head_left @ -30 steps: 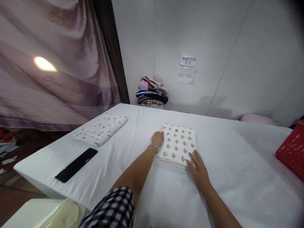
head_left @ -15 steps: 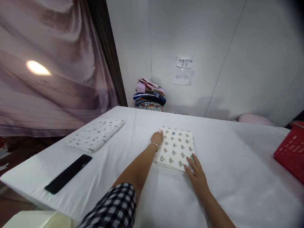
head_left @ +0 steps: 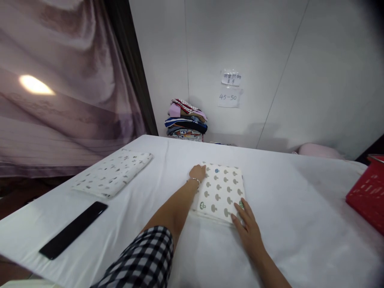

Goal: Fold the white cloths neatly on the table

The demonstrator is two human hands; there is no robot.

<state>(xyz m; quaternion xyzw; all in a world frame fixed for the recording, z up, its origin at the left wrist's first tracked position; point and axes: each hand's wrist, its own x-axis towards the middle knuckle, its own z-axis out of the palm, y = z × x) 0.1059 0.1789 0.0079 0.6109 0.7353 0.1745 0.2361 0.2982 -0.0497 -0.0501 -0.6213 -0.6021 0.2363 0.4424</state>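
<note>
A slotted red basket (head_left: 367, 194), cut off by the frame's edge, sits well to the right of a folded mushroom-print cloth (head_left: 221, 192), its inside hidden from view. The left hand (head_left: 198, 172) touches the cloth's far left corner, fingers curled and partly concealed; whether they pinch the fabric cannot be told. The right hand (head_left: 249, 229) rests, fingers spread, on its near right corner. The cloth lies on a white-covered table (head_left: 288, 212), with a second printed cloth (head_left: 115, 173) and a black slab (head_left: 73, 230) to its left. Beyond it, folded textiles (head_left: 186, 122) are stacked by a pale wall (head_left: 240, 36) bearing a "45-50" sign (head_left: 229, 98).
</note>
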